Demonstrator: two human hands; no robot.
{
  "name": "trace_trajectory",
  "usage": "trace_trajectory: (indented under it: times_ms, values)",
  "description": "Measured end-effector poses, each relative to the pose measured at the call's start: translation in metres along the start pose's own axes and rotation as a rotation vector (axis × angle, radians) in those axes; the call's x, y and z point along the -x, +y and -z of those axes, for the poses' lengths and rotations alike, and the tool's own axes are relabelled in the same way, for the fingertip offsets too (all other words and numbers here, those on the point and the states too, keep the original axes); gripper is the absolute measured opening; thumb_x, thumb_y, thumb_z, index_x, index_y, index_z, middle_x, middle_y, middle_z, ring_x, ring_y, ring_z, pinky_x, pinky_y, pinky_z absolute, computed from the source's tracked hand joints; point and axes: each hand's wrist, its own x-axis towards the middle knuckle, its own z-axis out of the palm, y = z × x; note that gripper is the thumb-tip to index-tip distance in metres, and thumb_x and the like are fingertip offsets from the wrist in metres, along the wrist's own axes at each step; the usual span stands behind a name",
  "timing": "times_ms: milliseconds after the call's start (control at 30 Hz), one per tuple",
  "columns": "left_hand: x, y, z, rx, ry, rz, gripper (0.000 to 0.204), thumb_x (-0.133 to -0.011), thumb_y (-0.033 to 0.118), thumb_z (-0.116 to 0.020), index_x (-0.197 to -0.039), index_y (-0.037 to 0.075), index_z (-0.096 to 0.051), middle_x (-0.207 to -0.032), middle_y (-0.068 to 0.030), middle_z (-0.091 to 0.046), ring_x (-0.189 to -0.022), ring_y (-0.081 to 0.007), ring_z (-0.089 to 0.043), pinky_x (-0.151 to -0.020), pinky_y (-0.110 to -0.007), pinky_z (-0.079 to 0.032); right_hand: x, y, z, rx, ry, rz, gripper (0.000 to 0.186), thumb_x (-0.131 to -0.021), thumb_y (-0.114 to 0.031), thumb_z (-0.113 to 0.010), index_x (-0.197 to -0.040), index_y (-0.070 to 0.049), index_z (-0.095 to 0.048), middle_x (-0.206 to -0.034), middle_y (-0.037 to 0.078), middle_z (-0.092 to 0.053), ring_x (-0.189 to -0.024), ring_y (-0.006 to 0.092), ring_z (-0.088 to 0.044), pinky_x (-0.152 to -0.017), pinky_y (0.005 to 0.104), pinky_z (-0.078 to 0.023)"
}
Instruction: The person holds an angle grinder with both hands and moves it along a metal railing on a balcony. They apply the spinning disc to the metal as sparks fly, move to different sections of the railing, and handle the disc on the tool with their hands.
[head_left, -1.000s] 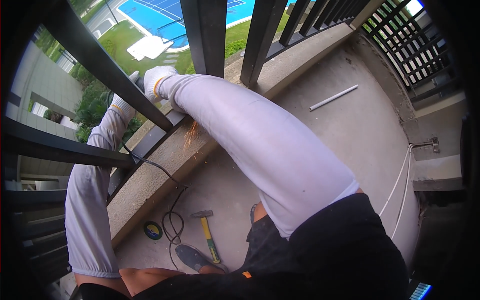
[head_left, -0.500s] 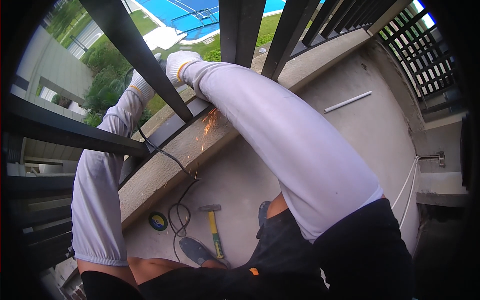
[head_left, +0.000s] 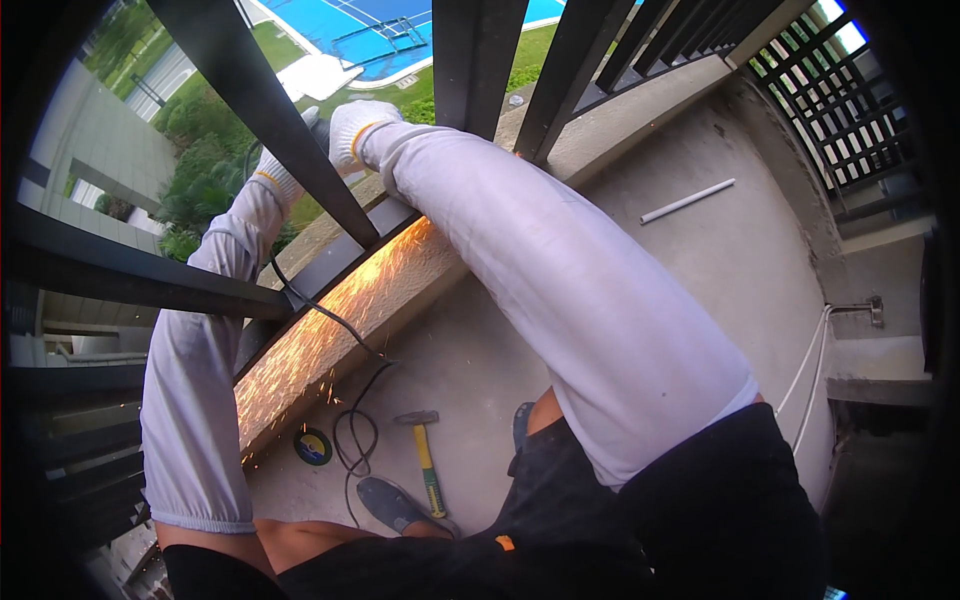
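Note:
Both my arms reach through or over the dark metal railing (head_left: 270, 120), in white sleeves and white knitted gloves. My left hand (head_left: 280, 172), partly behind a slanting bar, is closed on a corded angle grinder (head_left: 322, 130). My right hand (head_left: 358, 128) closes round the same tool from the other side. Most of the grinder's body, and its disc, are hidden by the bar, gloves and my right forearm. A dense stream of orange sparks (head_left: 340, 305) sprays from beneath that forearm, along the bottom rail (head_left: 385, 218) and concrete ledge, towards my left sleeve.
The black cable (head_left: 335, 312) drops over the rail and coils on the concrete floor. Near my foot lie a yellow-handled hammer (head_left: 427, 465) and a round disc (head_left: 312, 446). A white tube (head_left: 687, 201) lies farther right. Beyond the railing are shrubs and a blue court (head_left: 375, 45).
A few thin sparks have grown into a broad, bright stream spreading down and left along the ledge. My hands keep nearly the same place; the view has shifted slightly.

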Motion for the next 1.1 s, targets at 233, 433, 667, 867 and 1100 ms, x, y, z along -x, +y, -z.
trace_trajectory:
  times_ms: [233,433,667,867,1100]
  values:
    - [0.018,-0.005,-0.04,-0.071,0.113,-0.006,0.03,-0.099,0.032,-0.087,-0.104,0.006,-0.072,-0.091,-0.0106,-0.079,-0.069,-0.0262,-0.077,-0.066,-0.04,-0.067,0.003,0.006,-0.004,0.001,0.022,-0.061,0.043,-0.079,-0.03,-0.08,-0.117,-0.011,-0.085,-0.119,0.015,-0.083,-0.113,0.0296,-0.08,-0.098,0.0412,-0.062]
    - [0.033,0.002,-0.059,-0.081,0.152,0.034,0.033,-0.098,0.034,-0.088,-0.104,0.006,-0.072,-0.091,-0.0107,-0.079,-0.069,-0.0262,-0.077,-0.066,-0.041,-0.067,-0.002,0.008,-0.004,-0.033,-0.021,-0.024,0.059,-0.082,-0.047,-0.081,-0.122,-0.004,-0.083,-0.132,0.021,-0.078,-0.123,0.0359,-0.076,-0.104,0.0448,-0.06]
    - [0.028,-0.007,-0.064,-0.017,0.063,0.051,0.029,-0.1,0.033,-0.086,-0.103,0.007,-0.073,-0.091,-0.0093,-0.079,-0.07,-0.0246,-0.076,-0.071,-0.039,-0.067,-0.005,0.012,-0.01,0.003,-0.003,-0.061,0.052,-0.079,-0.039,-0.08,-0.12,-0.008,-0.084,-0.125,0.018,-0.081,-0.118,0.0324,-0.078,-0.101,0.043,-0.061]
    - [0.036,-0.003,-0.065,-0.382,0.161,-0.165,0.033,-0.098,0.036,-0.088,-0.105,0.007,-0.074,-0.089,-0.0069,-0.077,-0.068,-0.022,-0.074,-0.065,-0.038,-0.065,-0.007,0.009,-0.004,0.007,-0.057,-0.067,0.06,-0.08,-0.046,-0.084,-0.123,-0.004,-0.083,-0.132,0.021,-0.079,-0.123,0.0357,-0.077,-0.103,0.0445,-0.06]
    - [0.051,0.003,-0.093,-0.393,0.242,-0.177,0.038,-0.097,0.04,-0.088,-0.109,0.007,-0.072,-0.091,-0.0065,-0.076,-0.069,-0.0213,-0.073,-0.065,-0.037,-0.065,-0.007,0.007,-0.003,0.001,-0.059,-0.097,0.056,-0.082,-0.043,-0.082,-0.123,-0.005,-0.084,-0.13,0.02,-0.079,-0.123,0.0341,-0.077,-0.103,0.0437,-0.06]
